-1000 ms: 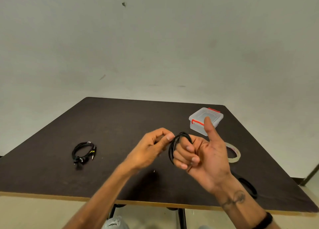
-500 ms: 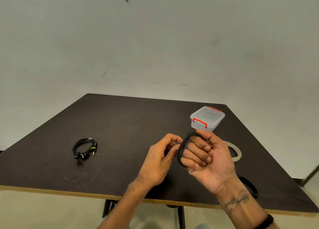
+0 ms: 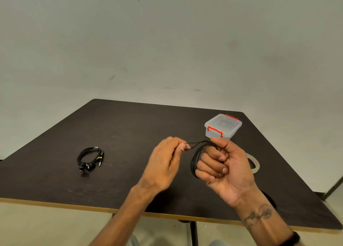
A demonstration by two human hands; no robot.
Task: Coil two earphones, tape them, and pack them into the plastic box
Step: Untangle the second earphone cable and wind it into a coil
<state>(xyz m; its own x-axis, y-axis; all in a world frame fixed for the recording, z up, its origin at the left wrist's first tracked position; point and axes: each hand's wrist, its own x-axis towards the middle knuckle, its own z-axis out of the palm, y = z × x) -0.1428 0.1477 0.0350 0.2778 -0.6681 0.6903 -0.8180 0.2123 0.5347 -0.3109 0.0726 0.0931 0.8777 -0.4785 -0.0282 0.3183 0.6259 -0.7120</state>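
Note:
A black earphone cable point(image 3: 195, 157) is looped in several turns round the curled fingers of my right hand point(image 3: 225, 169), which grips the coil above the table. My left hand point(image 3: 165, 162) pinches the cable's free end just left of the coil, with a short stretch of cable taut between the hands. A second black earphone point(image 3: 90, 158) lies coiled on the table at the left. The clear plastic box point(image 3: 222, 126) with red clasps stands shut at the back right. A roll of clear tape point(image 3: 254, 164) lies flat behind my right hand, partly hidden.
The dark table point(image 3: 130, 130) has a light front edge near me and a pale wall behind it. A black ring-shaped object point(image 3: 270, 199) lies by my right forearm near the table's right edge.
My left hand has drawn the cable's end out to the left, away from the coil. My right thumb, raised at first, has come down onto the coil.

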